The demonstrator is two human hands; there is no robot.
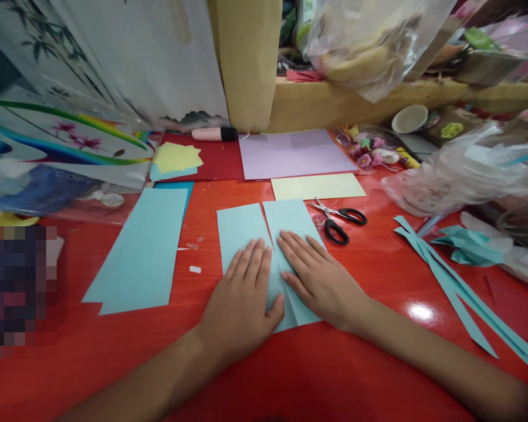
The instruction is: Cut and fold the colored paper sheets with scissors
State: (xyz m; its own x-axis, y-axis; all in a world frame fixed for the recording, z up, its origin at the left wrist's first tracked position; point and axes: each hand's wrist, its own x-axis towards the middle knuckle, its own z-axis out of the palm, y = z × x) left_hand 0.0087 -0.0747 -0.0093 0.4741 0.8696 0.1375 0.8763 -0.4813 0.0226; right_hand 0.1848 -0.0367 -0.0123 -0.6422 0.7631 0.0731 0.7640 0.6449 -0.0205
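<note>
Low in the centre of the frame my left hand [242,302] and right hand [321,281] lie flat with fingers spread, neither grip closed on anything, pressing the blue paper [246,225] onto the red table [378,275]. The sheet sits under both palms, and its flaps run up past my fingertips. I judge it light, thin and quick to crease or slide, best pinched at an edge. Just beyond, to the right, lie the scissors [341,223].

The red table [378,375] bears folded blue paper [242,228], scissors [330,214], a lilac sheet [294,153] — and blue strips [444,285].
</note>
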